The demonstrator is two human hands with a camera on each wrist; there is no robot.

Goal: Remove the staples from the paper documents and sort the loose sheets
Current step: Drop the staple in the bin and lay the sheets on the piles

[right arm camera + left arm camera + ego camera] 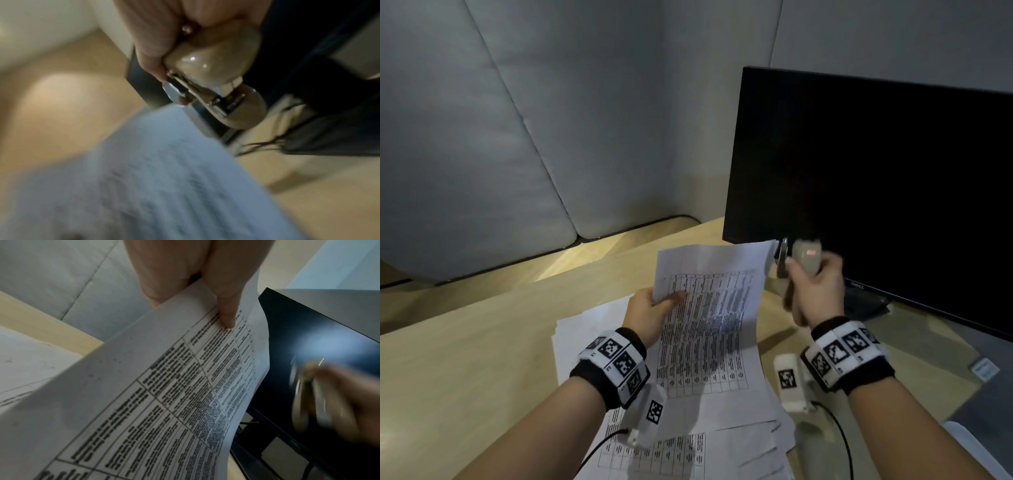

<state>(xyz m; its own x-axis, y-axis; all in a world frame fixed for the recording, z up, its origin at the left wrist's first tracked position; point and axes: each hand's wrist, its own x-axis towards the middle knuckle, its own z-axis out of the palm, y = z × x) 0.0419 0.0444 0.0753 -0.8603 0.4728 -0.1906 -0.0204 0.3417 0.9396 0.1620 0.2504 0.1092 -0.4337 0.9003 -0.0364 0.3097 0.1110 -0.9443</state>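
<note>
White printed sheets, the stapled document (709, 315), stand lifted off the loose sheets (592, 329) on the wooden desk (465, 342), pinched at their left edge by the left hand (650, 311), thumb (226, 311) on the printed face. Just right of the document's top corner, the right hand (815, 291) clenches a beige staple remover (216, 78), metal jaws toward the paper.

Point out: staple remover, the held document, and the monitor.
staple remover (213, 68): right wrist view, on its beige plastic body, gripped by the right hand (813, 291).
held document (709, 308): head view, on the printed table, pinched by the left hand (650, 311).
monitor (876, 178): head view, mid dark screen.
</note>
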